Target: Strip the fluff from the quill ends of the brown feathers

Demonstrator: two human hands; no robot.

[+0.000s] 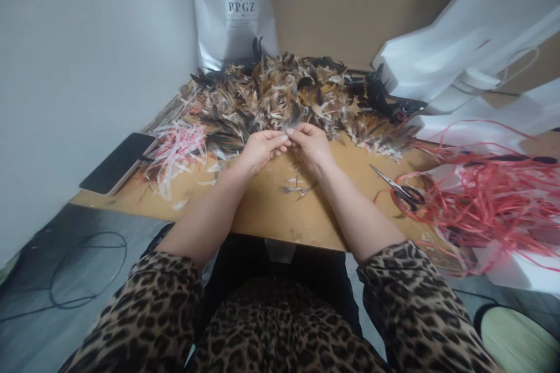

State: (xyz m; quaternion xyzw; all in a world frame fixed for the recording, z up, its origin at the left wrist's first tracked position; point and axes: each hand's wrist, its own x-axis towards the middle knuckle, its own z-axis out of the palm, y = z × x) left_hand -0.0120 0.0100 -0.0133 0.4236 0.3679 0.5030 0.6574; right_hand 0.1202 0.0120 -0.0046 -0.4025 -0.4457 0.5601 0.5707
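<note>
Pale wall (109,41) runs down the left side of a wooden counter (262,210), and a silvery bag (238,23) printed with a rabbit's head and "PPGZ" stands behind the back edge. Along that back edge spreads a broad heap of brown, black and white feathers (280,87), reaching forward to about the middle of the counter. Just in front of it, midway between the left and right edges, the left hand (262,148) and right hand (311,145) meet, thumbs and fingers pinched together on the lower end of a small dark feather (294,113). Its long axis runs away from the person, the free tip pointing toward the back edge and leaning slightly right; the lower end is hidden in the grip. Between the wrists, nearer the front edge, lie a few loose scraps (298,189). Toward the left edge sits a tangle of pink and white strips (177,148), and beside it, at the front left corner, a phone (117,163) lies with its dark screen up. Over on the right, scissors (400,188) rest with their blades aimed at the back left, their handles next to a heap of red ribbon (494,204) that spills across the right edge.
</note>
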